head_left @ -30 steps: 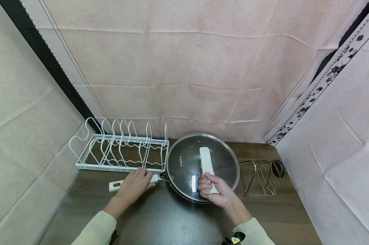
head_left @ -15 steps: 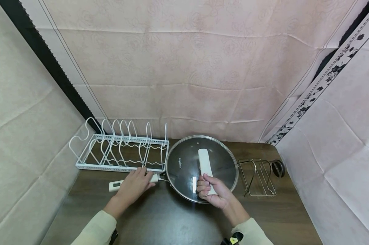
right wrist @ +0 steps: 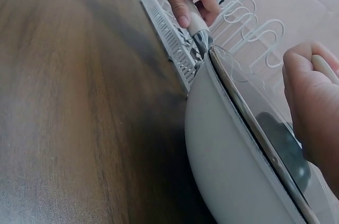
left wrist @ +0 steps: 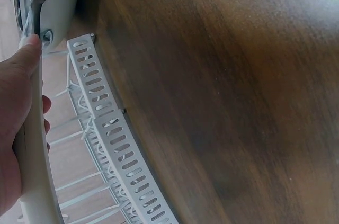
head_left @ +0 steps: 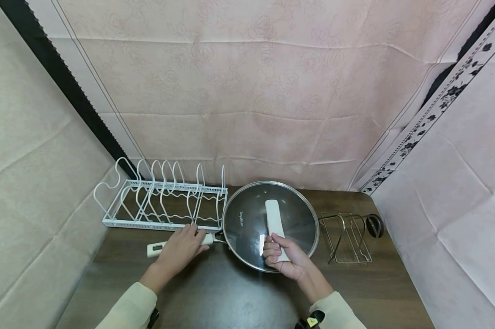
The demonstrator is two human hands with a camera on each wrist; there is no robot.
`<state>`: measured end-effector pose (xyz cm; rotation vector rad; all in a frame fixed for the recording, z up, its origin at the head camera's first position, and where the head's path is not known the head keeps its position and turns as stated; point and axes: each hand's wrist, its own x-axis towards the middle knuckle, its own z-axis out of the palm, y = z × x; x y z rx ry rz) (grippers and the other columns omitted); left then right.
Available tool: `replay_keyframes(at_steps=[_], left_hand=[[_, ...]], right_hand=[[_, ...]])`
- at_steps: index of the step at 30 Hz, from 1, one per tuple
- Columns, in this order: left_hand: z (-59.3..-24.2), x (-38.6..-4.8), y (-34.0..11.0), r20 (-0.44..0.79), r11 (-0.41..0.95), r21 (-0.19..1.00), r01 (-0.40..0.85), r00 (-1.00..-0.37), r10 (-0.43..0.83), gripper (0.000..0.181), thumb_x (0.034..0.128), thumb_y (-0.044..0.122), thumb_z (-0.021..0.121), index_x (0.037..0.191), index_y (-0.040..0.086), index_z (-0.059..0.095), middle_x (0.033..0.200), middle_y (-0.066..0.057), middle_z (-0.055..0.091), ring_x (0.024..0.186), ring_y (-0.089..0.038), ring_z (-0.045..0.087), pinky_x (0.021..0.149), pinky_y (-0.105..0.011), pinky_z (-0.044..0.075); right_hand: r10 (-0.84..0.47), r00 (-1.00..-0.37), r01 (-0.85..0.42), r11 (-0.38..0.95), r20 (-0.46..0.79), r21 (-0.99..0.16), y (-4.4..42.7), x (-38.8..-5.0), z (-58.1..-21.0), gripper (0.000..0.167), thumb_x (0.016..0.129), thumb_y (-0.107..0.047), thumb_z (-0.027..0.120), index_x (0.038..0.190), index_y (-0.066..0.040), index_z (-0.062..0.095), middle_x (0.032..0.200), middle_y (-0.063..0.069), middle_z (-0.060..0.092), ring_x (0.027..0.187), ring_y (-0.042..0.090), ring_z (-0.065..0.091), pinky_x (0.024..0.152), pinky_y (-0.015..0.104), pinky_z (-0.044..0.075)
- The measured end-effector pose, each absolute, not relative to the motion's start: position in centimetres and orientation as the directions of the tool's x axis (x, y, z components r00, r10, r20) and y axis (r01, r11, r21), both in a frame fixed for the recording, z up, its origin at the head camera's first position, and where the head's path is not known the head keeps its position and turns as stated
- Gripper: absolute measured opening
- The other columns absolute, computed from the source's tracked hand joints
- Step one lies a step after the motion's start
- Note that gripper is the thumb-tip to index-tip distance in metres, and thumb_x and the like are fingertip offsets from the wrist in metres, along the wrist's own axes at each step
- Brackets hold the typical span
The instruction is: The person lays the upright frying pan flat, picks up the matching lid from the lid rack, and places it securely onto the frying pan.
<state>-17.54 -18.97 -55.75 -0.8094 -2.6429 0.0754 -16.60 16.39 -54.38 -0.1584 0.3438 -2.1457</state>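
A white deep frying pan (right wrist: 222,150) stands on the wooden table, covered by a round glass lid (head_left: 247,242) with a steel rim. Its long white handle (left wrist: 38,181) points left, and my left hand (head_left: 181,246) grips it, fingers wrapped round and thumb along the top in the left wrist view. My right hand (head_left: 286,258) holds the near end of the lid's white bar-shaped handle (head_left: 274,212). In the right wrist view the lid's rim lies along the pan's rim. The pan's inside looks dark through the glass.
Left of the pan stands a white wire dish rack (head_left: 161,201), its front edge just behind the pan handle. A small metal wire rack (head_left: 350,242) with a black round part (head_left: 374,225) sits to the right. Cloth-covered walls (head_left: 251,100) enclose the table (head_left: 214,297).
The lid and my right hand have shifted slightly down and left, mostly in the first half second. My left hand keeps its grip on the pan handle.
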Motion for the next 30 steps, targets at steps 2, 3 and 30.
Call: replay_keyframes(at_steps=[2,3,30], left_hand=[[-55.71,-17.60,-18.96,0.333,0.833,-0.157,0.530,-0.766,0.550,0.043,0.0924,0.046,0.075,0.100,0.008,0.057,0.086,-0.010,0.053,0.079,-0.029,0.056,0.064,-0.043,0.050],[-55.69,-17.62,-18.96,0.330,0.834,-0.155,0.530,-0.768,0.549,0.043,0.0926,0.046,0.075,0.100,0.008,0.057,0.086,-0.010,0.053,0.080,-0.029,0.056,0.065,-0.043,0.050],[-55.80,-17.29,-18.66,0.329,0.846,-0.138,0.515,-0.782,0.529,0.039,0.0927,0.043,0.076,0.100,0.009,0.058,0.085,-0.009,0.054,0.080,-0.029,0.056,0.067,-0.043,0.051]], right_hand=[[-0.827,-0.561,0.790,-0.531,-0.014,-0.306,16.39,-16.64,-54.37,0.047,0.114,-0.034,0.008,0.102,-0.013,0.049,0.082,-0.010,0.026,0.071,0.001,0.018,0.068,0.017,0.018],[-0.828,-0.561,0.790,-0.530,-0.014,-0.307,16.39,-16.66,-54.36,0.047,0.114,-0.034,0.009,0.101,-0.013,0.049,0.081,-0.010,0.025,0.071,0.001,0.018,0.068,0.017,0.018],[-0.799,-0.598,0.767,-0.547,-0.064,-0.337,16.62,-16.35,-54.34,0.039,0.114,-0.036,0.016,0.110,-0.011,0.046,0.083,-0.007,0.044,0.074,0.003,0.026,0.071,0.017,0.031]])
